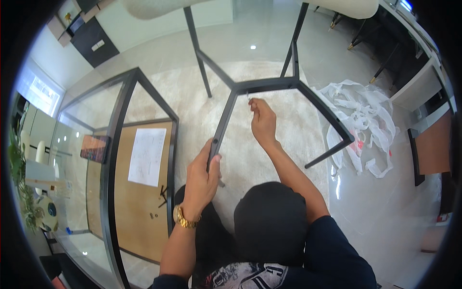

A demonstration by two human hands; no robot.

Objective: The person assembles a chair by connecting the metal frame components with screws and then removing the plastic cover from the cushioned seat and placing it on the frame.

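A black metal chair frame [224, 118], with angled bars and thin legs, stands in front of me. My left hand [198, 176], a gold watch on its wrist, is closed round the frame's left bar. Under the far crossbar [265, 86], my right hand [264, 123] is raised with thumb and fingers pinched together. A tiny thin piece seems to stick up from those fingertips toward the bar, too small to name. Part of a pale seat [337, 6] shows at the top edge, near the upper ends of the legs.
On my left stands a black-framed glass table [113, 159]. Its brown lower shelf [139, 221] bears a paper sheet [147, 156], small black hardware [163, 195] and rings [153, 216]. Crumpled white plastic [363, 120] lies right of the pale rug [284, 130].
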